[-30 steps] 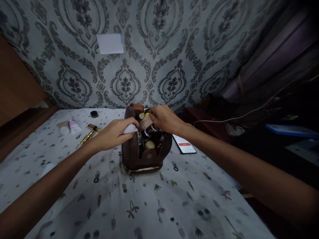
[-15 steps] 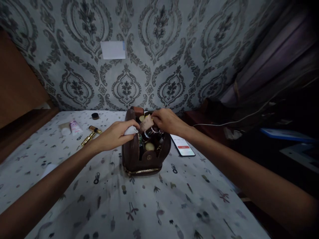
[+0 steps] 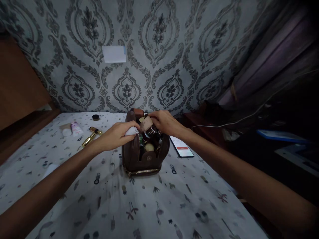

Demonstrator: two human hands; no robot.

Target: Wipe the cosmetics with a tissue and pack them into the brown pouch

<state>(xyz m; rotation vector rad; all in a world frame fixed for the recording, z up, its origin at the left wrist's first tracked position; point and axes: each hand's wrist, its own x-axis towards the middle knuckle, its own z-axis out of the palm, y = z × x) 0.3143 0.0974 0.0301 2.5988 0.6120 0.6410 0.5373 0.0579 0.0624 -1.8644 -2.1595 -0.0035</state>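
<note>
A dark brown cosmetic bag (image 3: 131, 157) stands unzipped on the bed sheet, filled with small items. My left hand (image 3: 117, 134) is at the bag's left rim, closed on a crumpled white tissue (image 3: 131, 131). Over the far right part of the opening is my right hand (image 3: 165, 122), its fingers bent down among the contents; what they hold, if anything, is hidden. Beside those fingers sticks up a beige, box-like item (image 3: 146, 124). Lower in the bag I see a round pale-lidded jar (image 3: 149, 147) and a green bottle (image 3: 141, 140).
To the right of the bag lies a lit phone (image 3: 183, 148). At left are gold tubes (image 3: 89, 139), a pink-and-white squeeze tube (image 3: 76, 128) and a round black lid (image 3: 95, 117). A patterned wall (image 3: 149, 76) rises behind; a white cable (image 3: 224, 124) runs at right.
My right hand has shifted slightly left and its fingers reach further over the bag's contents. My left hand keeps the tissue at the rim. The view has tilted a little.
</note>
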